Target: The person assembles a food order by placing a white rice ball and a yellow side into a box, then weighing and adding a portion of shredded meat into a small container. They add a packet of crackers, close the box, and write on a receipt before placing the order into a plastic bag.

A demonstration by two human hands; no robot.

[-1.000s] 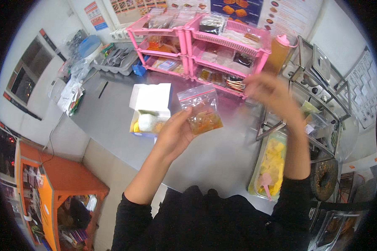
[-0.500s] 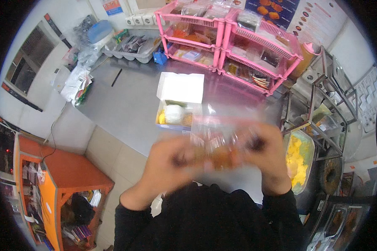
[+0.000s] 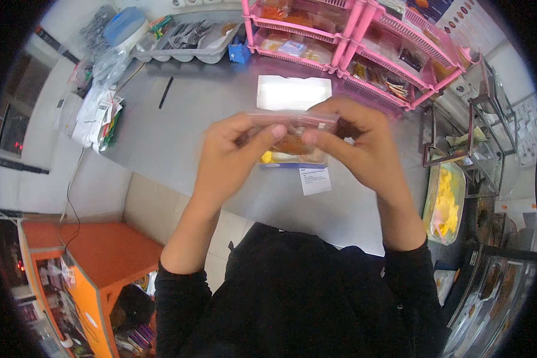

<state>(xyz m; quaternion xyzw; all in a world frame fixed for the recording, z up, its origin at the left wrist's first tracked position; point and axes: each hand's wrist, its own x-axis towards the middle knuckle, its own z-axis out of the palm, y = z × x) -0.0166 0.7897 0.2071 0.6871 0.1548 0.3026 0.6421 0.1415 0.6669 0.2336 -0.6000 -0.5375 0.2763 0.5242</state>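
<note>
Between my two hands is a small clear zip bag (image 3: 289,145) with orange-brown contents. My left hand (image 3: 224,158) pinches one side of it, thumb on the near face. On the other side my right hand (image 3: 367,146) grips it the same way. Beneath the bag stands a white meal box (image 3: 293,92), its lid raised. Something yellow (image 3: 267,157) shows at the box's left corner, while the bag and hands cover most of the other food. A printed white slip (image 3: 314,181) lies at the box's front edge.
Pink tiered racks (image 3: 346,45) of packets line the back. A grey tray (image 3: 188,45) is at back left, near a black stick (image 3: 166,92) and plastic bags (image 3: 95,119). On the right are a tub of yellow food (image 3: 446,203) and a metal-framed rack (image 3: 468,131).
My hands have carried the bag up and away from my body, over the box. The white slip has come into sight. The whole view has shifted.
</note>
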